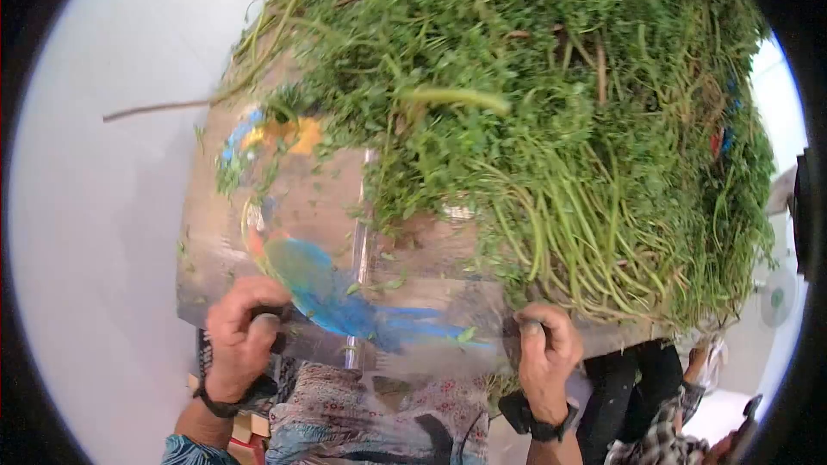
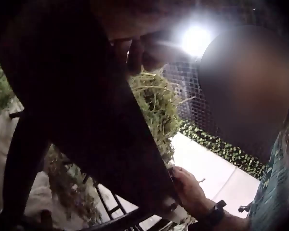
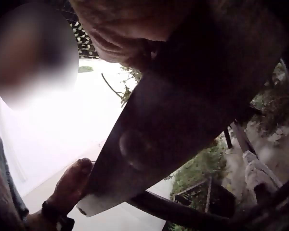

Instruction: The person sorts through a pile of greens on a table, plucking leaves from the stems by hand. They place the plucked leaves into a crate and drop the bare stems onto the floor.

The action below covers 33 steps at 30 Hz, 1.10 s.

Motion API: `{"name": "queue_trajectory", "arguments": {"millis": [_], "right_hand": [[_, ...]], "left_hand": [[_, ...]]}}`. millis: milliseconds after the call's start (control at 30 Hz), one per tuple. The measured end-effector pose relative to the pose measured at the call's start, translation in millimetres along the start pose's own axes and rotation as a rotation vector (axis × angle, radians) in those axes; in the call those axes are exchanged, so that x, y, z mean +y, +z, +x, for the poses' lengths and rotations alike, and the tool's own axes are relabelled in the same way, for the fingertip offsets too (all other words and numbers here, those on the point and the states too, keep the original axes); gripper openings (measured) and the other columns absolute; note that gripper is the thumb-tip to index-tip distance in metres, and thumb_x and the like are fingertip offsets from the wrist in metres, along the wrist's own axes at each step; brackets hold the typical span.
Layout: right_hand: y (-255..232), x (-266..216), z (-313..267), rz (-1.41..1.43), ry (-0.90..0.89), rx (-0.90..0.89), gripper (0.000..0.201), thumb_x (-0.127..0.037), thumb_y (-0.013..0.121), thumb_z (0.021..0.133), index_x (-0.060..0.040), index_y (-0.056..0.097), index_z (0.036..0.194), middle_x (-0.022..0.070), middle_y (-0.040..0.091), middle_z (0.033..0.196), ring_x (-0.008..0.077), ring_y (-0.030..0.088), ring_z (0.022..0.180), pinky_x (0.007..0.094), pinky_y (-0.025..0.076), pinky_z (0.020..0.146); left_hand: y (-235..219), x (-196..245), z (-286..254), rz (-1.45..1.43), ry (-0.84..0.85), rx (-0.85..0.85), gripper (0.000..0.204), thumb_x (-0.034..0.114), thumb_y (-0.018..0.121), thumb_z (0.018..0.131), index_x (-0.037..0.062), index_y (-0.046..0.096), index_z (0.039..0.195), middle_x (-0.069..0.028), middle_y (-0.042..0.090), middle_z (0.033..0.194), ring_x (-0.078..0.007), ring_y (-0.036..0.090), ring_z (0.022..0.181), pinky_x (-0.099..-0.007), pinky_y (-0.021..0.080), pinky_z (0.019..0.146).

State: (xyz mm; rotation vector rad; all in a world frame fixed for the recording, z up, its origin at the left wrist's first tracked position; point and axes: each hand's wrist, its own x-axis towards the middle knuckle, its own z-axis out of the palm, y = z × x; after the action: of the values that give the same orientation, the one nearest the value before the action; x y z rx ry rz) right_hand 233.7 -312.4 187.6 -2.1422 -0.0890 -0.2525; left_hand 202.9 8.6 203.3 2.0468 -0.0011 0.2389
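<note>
Both hands are at the near edge of a brown tabletop (image 1: 413, 288) with a clear, blue-printed plastic sheet on it. My left hand (image 1: 245, 327) grips the edge at the left, fingers curled. Farther right, my right hand (image 1: 551, 349) grips the same edge. A big heap of leafy green stems (image 1: 517, 120) covers the far and right parts of the top. Bare stalks (image 1: 594, 241) fan toward the right hand. In the wrist views the tabletop's dark underside (image 2: 96, 115) fills the middle, and the opposite hand (image 3: 72, 185) shows at its edge.
A long brown stem (image 1: 155, 109) juts past the left edge over the pale floor. Another person's checked sleeve (image 1: 663, 422) and dark trousers (image 1: 612, 387) are at the lower right. A fan (image 1: 778, 297) stands farther back. Below the tabletop are dark metal bars (image 3: 168, 207) and more greenery (image 3: 202, 168).
</note>
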Motion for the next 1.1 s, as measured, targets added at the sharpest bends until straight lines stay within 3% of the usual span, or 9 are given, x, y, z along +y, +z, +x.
{"name": "queue_trajectory", "arguments": {"millis": [133,333,567,767,967,1067,1100], "right_hand": [[0,-3,-2,-0.058,0.066,0.052,0.011,0.001,0.057,0.074,-0.0022,0.058,0.084,0.0126,0.061,0.077,0.0277,0.058,0.07,0.0344,0.046,0.064],[6,-5,2,-0.099,0.028,0.134,0.01,-0.002,0.059,0.075,-0.0024,0.058,0.085,0.0124,0.06,0.075,0.0258,0.057,0.064,0.0323,0.045,0.059],[9,1,1,-0.179,0.027,0.158,0.014,-0.004,0.059,0.075,-0.0028,0.061,0.088,0.0137,0.063,0.079,0.0271,0.06,0.067,0.0335,0.048,0.062],[12,-22,28,-0.072,0.185,0.215,0.025,-0.015,0.059,0.077,-0.0008,0.062,0.097,0.0177,0.064,0.082,0.031,0.062,0.071,0.0368,0.048,0.066],[1,-18,53,-0.082,0.32,-0.122,0.03,-0.026,0.06,0.075,-0.0001,0.063,0.091,0.019,0.063,0.078,0.0342,0.06,0.07,0.0386,0.047,0.064],[3,-15,58,-0.155,0.291,-0.154,0.025,-0.02,0.059,0.078,0.0043,0.061,0.086,0.0126,0.059,0.065,0.0169,0.053,0.056,0.0328,0.042,0.055],[3,-16,57,-0.106,0.279,-0.148,0.024,-0.019,0.059,0.078,0.0043,0.06,0.085,0.012,0.058,0.064,0.0166,0.052,0.055,0.033,0.041,0.054]], "left_hand": [[1,8,12,0.203,0.202,-0.145,0.013,-0.001,0.058,0.064,0.0032,0.059,0.076,-0.0099,0.061,0.081,-0.0275,0.057,0.078,-0.0355,0.044,0.077],[5,9,15,0.147,0.22,-0.18,0.009,0.002,0.057,0.066,0.0041,0.058,0.075,-0.0092,0.061,0.08,-0.0288,0.057,0.08,-0.0369,0.042,0.078],[6,9,13,0.226,0.313,-0.148,0.012,0.001,0.061,0.065,0.0052,0.057,0.076,-0.0073,0.062,0.079,-0.0274,0.057,0.076,-0.036,0.042,0.073],[8,9,11,0.238,0.296,-0.159,0.013,0.002,0.062,0.065,0.0064,0.057,0.076,-0.0071,0.06,0.076,-0.0273,0.056,0.076,-0.0362,0.042,0.073],[12,6,7,0.284,0.281,-0.174,0.014,0.008,0.064,0.065,0.0071,0.057,0.077,-0.008,0.058,0.076,-0.029,0.054,0.074,-0.0373,0.042,0.073],[13,5,9,0.278,0.301,-0.155,0.015,0.009,0.064,0.065,0.0065,0.057,0.077,-0.0086,0.058,0.078,-0.0293,0.054,0.075,-0.0377,0.042,0.074],[13,7,9,0.274,0.308,-0.155,0.015,0.009,0.064,0.065,0.0064,0.057,0.077,-0.0086,0.058,0.078,-0.0292,0.054,0.076,-0.0377,0.042,0.074]]}}
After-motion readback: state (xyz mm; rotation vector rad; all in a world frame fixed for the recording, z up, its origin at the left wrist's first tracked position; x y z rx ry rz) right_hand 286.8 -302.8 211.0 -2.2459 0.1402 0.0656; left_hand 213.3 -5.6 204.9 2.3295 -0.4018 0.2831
